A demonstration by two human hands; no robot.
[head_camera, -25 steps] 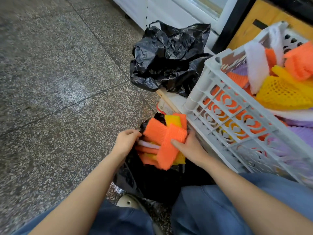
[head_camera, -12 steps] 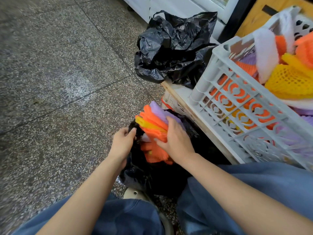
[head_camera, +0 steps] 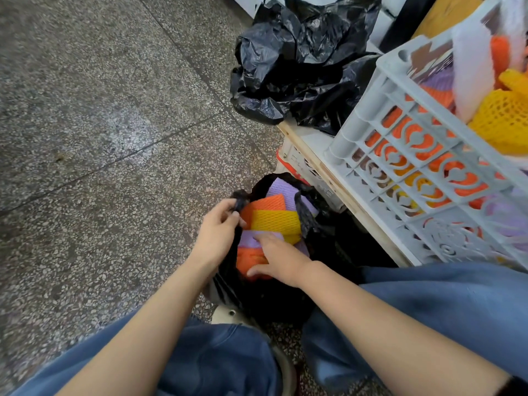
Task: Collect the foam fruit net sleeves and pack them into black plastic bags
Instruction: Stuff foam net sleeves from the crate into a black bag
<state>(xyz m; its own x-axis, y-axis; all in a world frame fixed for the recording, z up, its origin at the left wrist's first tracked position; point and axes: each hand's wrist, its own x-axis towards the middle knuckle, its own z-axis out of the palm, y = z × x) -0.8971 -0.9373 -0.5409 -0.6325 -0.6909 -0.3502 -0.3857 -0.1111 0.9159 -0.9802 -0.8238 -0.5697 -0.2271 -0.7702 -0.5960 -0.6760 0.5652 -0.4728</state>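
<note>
A black plastic bag (head_camera: 265, 292) stands open on the floor between my knees. Inside it lie orange, yellow and purple foam net sleeves (head_camera: 271, 220). My left hand (head_camera: 218, 232) grips the bag's left rim and holds it up. My right hand (head_camera: 275, 258) lies flat on the sleeves inside the bag and presses on them with straight fingers. At the right, a white plastic crate (head_camera: 400, 132) holds several more sleeves (head_camera: 505, 121) in orange, yellow, white and purple.
A crumpled pile of black plastic bags (head_camera: 303, 61) sits beyond the crate on a low wooden board (head_camera: 308, 150). Speckled stone floor (head_camera: 100, 124) spreads out to the left. My blue-trousered legs (head_camera: 228, 361) fill the bottom of the view.
My right hand has pushed the bundle of sleeves down into the bag and now lies flat on top. The left hand kept hold of the bag's rim.
</note>
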